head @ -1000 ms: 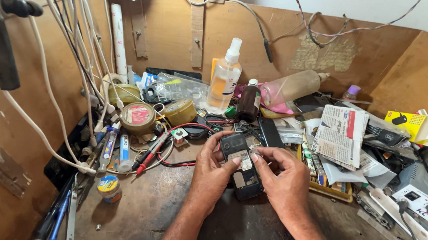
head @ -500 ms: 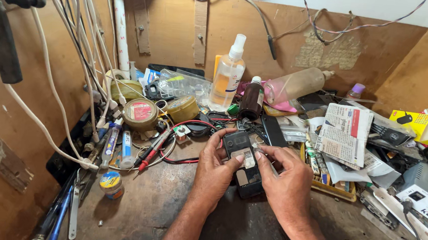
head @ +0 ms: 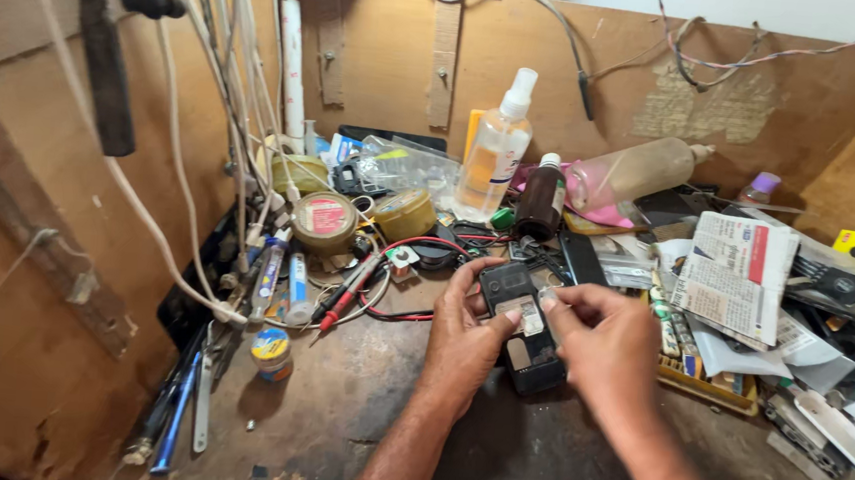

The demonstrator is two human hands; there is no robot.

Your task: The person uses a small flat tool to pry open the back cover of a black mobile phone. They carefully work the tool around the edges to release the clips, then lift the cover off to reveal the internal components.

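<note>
A dark, scuffed wooden worktop (head: 335,414) is filling the near ground, stained and gritty. Both forearms are reaching in from six o'clock. The left hand (head: 466,338) is cradling a small black phone (head: 522,327), open-backed and rectangular, thumb pressing on its pale inner panel. The right hand (head: 606,338) is coming in from four o'clock, its fingers (head: 569,298) pinching closed on the phone's upper right edge; what small part they are nipping, if any, cannot be told.

At nine o'clock from the hands a small blue-and-yellow tin (head: 271,351) is sitting, with red and black probe leads (head: 348,295) lying beyond it. At three o'clock folded printed paper (head: 736,277) is resting on a heap of packets.

Further out, at twelve o'clock, a clear plastic spray bottle (head: 494,154) is standing upright beside a dark brown bottle (head: 541,198), and a round tin with a red label (head: 323,221) is lying at eleven o'clock. White cables (head: 178,152) are hanging down the rough plywood wall (head: 390,57) behind.
</note>
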